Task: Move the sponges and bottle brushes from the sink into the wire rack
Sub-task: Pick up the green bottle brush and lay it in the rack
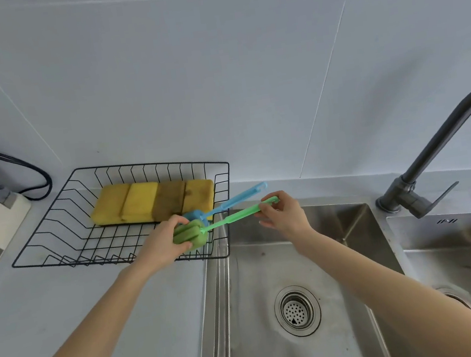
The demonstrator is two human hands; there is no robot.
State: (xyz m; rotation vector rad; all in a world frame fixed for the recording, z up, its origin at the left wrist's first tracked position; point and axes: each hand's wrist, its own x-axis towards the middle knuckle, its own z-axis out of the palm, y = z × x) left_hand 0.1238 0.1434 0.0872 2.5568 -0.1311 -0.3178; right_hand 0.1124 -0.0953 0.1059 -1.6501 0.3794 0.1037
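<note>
Left grip (165,244) is clamped on the foam head of the green bottle brush (222,223), fingers wrapped over the top of it. Right grip (284,214) pinches the far tip of the same brush's handle between thumb and fingertips. I hold the green bottle brush nearly level, its head over the near right corner of the wire rack (55,229) and its handle reaching right across the rack's edge toward the sink (271,278).

Just beyond it, the blue bottle brush (231,201) lies with its head inside the rack and its handle propped on the right rim, pointing far right. Four sponges (153,201) sit side by side in a row along the far part of the rack, two yellow on the left, two darker on the right.

The rack stands on the grey table (96,316), left of the sink. A dark faucet (435,158) stands at the far right.
</note>
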